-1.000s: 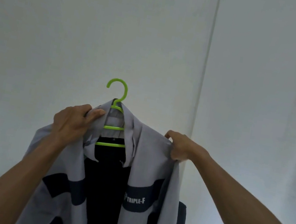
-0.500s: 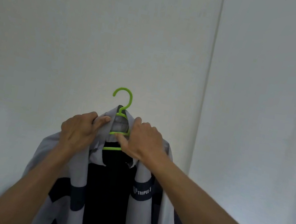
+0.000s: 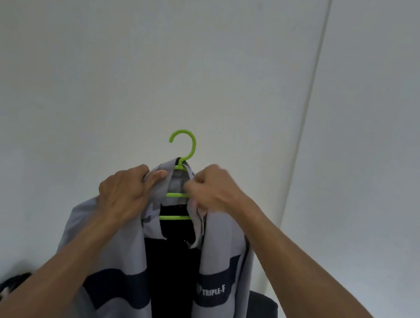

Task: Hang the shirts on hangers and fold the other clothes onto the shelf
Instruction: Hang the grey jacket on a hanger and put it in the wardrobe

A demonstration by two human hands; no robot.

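The right hand (image 3: 211, 189) pinches the shirt (image 3: 220, 245) collar beside the hanger (image 3: 177, 195); the left hand (image 3: 124, 195) grips the other collar edge, fingers curled. The shirt, held up before the wall (image 3: 109, 60), drapes on the hanger. Best to pull both sides evenly, centring the collar. Soft grey fabric, navy bands; thin, hard green plastic, curved hook.

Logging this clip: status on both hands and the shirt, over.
Left hand grips grey-and-navy shirt at collar. Right hand pinches opposite collar side. Shirt draped on lime-green plastic hanger, hook free. Nothing obstructing.
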